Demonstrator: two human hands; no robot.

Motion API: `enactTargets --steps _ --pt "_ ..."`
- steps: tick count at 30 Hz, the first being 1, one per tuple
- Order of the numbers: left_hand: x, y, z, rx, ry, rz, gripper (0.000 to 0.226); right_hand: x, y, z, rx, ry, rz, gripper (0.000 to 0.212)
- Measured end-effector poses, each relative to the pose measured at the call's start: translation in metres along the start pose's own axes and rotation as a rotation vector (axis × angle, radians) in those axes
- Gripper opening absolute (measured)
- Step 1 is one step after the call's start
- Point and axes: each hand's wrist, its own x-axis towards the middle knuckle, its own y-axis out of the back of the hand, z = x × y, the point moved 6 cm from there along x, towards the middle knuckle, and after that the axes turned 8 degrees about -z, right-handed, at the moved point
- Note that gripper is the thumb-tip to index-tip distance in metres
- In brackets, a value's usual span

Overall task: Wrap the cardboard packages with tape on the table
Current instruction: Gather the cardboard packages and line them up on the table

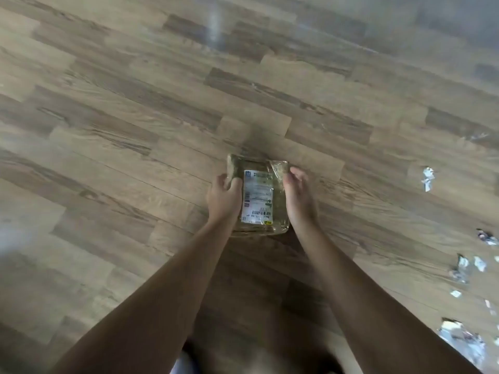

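While steadied for taping | cardboard package (278, 211) with label (258, 197) up | left hand (224, 197) curled round left edge | right hand (298, 197) pinching right edge

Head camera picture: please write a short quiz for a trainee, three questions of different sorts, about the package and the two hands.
1. True or false: the left hand and the right hand both grip the brown cardboard package wrapped in shiny clear tape.
2. Where is the white printed label? A: on the package's upward face. B: on its hidden underside. C: on a forearm.
3. Fill in: the crumpled shiny scraps lie on the wood-pattern table, to the person's ____ of the package.
Key: 1 true; 2 A; 3 right.
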Motion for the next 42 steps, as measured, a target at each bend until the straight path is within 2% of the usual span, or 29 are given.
enactTargets --steps 2,4,6,10,12,14,20,28,31,36,42 --pt "0.008 -0.004 -0.011 0.006 0.032 -0.020 0.068 0.007 -0.006 0.012 -0.005 -0.024 0.017 0.055" --pt "0.003 -0.010 -0.013 0.021 0.070 -0.062 0.052 0.010 -0.011 0.023 -0.026 -0.079 0.008 0.048" --pt "0.001 -0.013 -0.014 0.043 0.066 -0.075 0.040 0.008 -0.016 0.023 -0.015 -0.117 -0.017 0.049" --pt "-0.012 -0.003 0.014 0.054 0.008 -0.063 0.040 -0.006 -0.012 -0.009 -0.021 -0.100 0.018 0.057" --pt "-0.037 0.011 0.046 0.055 -0.003 -0.041 0.034 -0.021 0.000 -0.043 -0.058 -0.076 0.027 0.060" --pt "-0.068 0.026 0.087 0.058 -0.035 -0.032 0.025 -0.038 0.016 -0.082 -0.044 -0.046 0.031 0.061" --pt "-0.189 0.073 0.228 0.062 -0.110 -0.003 0.038 -0.118 0.091 -0.234 -0.029 0.063 0.131 0.054" --pt "-0.347 0.151 0.441 0.068 -0.270 0.015 0.031 -0.227 0.193 -0.467 -0.038 0.235 0.236 0.038" --pt "-0.395 0.187 0.509 0.062 -0.338 0.031 0.036 -0.266 0.215 -0.546 -0.041 0.299 0.279 0.035" --pt "-0.458 0.241 0.589 0.100 -0.435 0.046 0.042 -0.319 0.234 -0.651 -0.062 0.382 0.345 0.036" --pt "-0.496 0.283 0.652 0.092 -0.514 0.019 0.040 -0.350 0.243 -0.732 -0.047 0.408 0.374 0.036"
